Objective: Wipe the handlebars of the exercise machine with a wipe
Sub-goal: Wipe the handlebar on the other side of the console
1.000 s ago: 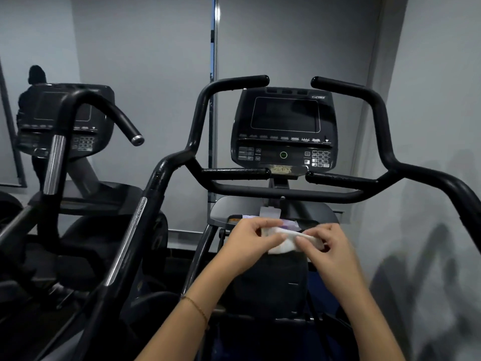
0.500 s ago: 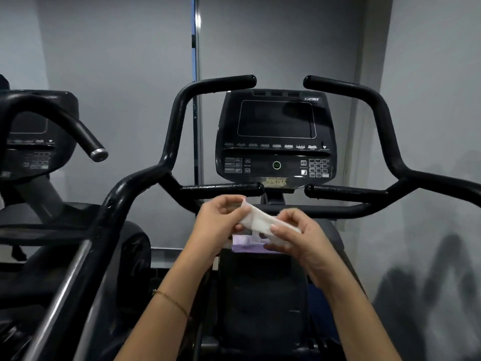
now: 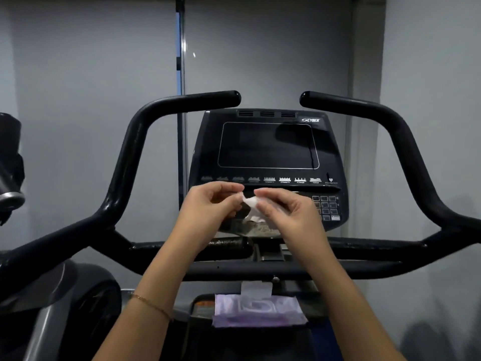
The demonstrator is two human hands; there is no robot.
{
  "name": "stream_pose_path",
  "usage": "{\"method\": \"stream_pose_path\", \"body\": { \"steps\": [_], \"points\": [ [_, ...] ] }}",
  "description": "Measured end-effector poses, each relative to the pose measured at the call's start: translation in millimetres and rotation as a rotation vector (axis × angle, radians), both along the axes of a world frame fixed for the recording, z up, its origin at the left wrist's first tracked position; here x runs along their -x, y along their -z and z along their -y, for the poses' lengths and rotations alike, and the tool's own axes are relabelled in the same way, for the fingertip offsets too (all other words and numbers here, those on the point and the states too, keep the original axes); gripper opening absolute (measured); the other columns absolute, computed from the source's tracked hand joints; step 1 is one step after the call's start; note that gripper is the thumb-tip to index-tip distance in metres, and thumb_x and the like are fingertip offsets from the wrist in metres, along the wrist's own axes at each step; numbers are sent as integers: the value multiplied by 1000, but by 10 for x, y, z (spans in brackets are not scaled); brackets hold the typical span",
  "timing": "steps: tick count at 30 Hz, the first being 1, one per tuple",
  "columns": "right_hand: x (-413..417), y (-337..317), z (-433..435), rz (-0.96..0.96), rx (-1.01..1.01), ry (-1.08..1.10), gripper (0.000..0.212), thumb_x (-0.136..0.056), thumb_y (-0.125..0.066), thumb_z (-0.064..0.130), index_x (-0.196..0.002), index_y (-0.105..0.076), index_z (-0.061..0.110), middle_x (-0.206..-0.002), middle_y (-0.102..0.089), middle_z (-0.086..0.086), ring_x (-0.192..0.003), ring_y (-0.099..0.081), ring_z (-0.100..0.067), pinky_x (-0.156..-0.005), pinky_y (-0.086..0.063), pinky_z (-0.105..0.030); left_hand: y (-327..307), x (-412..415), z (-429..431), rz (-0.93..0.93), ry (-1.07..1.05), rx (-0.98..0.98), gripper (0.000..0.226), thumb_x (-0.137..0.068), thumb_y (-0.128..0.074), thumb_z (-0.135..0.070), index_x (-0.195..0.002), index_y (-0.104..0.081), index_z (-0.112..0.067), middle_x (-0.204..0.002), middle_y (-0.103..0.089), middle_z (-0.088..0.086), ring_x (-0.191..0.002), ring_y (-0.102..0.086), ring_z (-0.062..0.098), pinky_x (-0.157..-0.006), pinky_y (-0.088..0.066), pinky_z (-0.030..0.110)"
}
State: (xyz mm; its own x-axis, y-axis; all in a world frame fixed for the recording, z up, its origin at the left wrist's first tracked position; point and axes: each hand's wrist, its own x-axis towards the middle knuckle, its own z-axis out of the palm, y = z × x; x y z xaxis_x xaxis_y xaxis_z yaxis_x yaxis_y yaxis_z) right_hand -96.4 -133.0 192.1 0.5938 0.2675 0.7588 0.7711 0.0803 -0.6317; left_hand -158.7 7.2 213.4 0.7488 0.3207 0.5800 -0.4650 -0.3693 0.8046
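1. Two bare hands are raised side by side. The left hand [image 3: 208, 212] and the right hand [image 3: 289, 217] each pinch a small white wipe [image 3: 250, 204] between thumb and fingertips, so it is bunched in the short gap between them.
2. The wipe hangs in front of the lower edge of a black console [image 3: 268, 144] and does not touch any bar.
3. The console's dark screen sits above the hands, and its keypad [image 3: 325, 208] is just right of the right hand.
4. Black handlebars [image 3: 135, 142] rise on the outer side of each hand and curve inward above them, well apart from the fingers.
5. A crossbar [image 3: 364, 269] runs below the hands, behind the forearms.
6. Between the forearms, lower down, a purple pack [image 3: 257, 312] lies on the machine (a pale flap stands at its far edge).
7. A thin gold bracelet [image 3: 151, 304] circles the left forearm.
8. Far to the left of the left hand, part of another machine [image 3: 10, 162] shows.
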Motion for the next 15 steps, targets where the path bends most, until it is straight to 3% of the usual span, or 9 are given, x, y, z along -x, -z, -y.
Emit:
{"method": "stream_pose_path", "body": {
  "steps": [3,7,11,15],
  "points": [
    [16,-54,-69,-45,-20,-22,28,-87,-63,15,-113,-63,26,-94,-69,6,-90,-66,-8,-80,-54,-28,-42,4,-15,-27,73,53,12,-85,-65,-19,-97,-67,-21,-87,-71,4,-77,-66,11,-72,-58,25],
    [58,-67,-15,50,6,16,8,-85,-66,19,-92,-69,22,-88,-68,5,-84,-64,-5,-76,-53,-23,-76,-55,74,14,121,62,20,-81,-68,-6,-98,-67,-18,-77,-70,1,-63,-66,5,-60,-55,15],
    [-39,-173,84,207,142,193,4,-85,-65,26,-87,-64,22,-89,-60,10,-81,-57,1,-70,-45,-11,-192,-200,149,76,125,59,18,-81,-69,-5,-90,-68,-20,-81,-71,3,-69,-67,8,-63,-56,17],
    [-346,-483,280,428,164,480,9,-85,-65,28,-89,-66,19,-93,-54,8,-86,-50,-6,-74,-41,-15,-499,-445,291,83,221,28,15,-84,-64,-2,-98,-66,-9,-78,-69,4,-66,-67,8,-64,-56,18]
  ]
}}
